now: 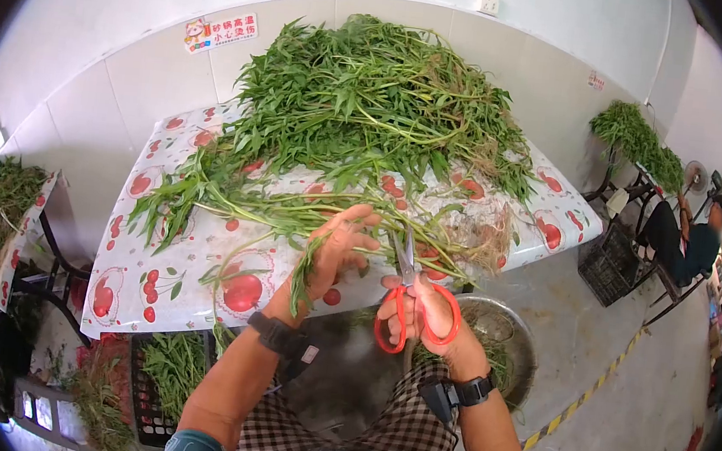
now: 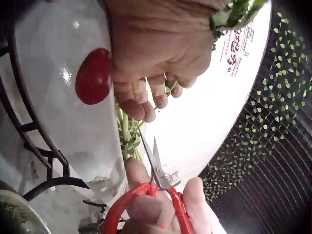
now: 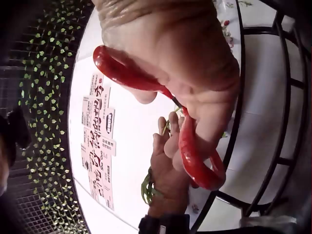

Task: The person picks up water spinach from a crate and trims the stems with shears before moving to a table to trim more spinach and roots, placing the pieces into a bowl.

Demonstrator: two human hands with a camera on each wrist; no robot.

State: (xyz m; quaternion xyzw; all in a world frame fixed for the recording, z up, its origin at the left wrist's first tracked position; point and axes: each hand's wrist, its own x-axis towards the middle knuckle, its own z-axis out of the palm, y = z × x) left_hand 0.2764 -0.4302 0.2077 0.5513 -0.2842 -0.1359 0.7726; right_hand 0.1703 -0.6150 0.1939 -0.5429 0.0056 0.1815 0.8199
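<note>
Red-handled scissors point(image 1: 406, 304) are gripped in my right hand point(image 1: 435, 315), blades parted and pointing away over the table edge. The left wrist view shows the scissors point(image 2: 158, 170) below my left hand point(image 2: 158, 56). That hand's fingers are bent around a thin green stem point(image 2: 170, 88), and leaves point(image 1: 302, 282) hang along its wrist. Just beyond both hands, long green stems point(image 1: 293, 210) lie across the table, their brown roots point(image 1: 486, 238) to the right. In the right wrist view, my right hand point(image 3: 180, 58) has the red handles point(image 3: 195, 161) around its fingers.
A large heap of leafy plants point(image 1: 365, 95) covers the back of the patterned table point(image 1: 159, 249). Below are a metal basin point(image 1: 527, 354) at right and a black crate point(image 1: 140, 396) of greens at left. A person point(image 1: 689, 244) sits far right near another crate point(image 1: 609, 262).
</note>
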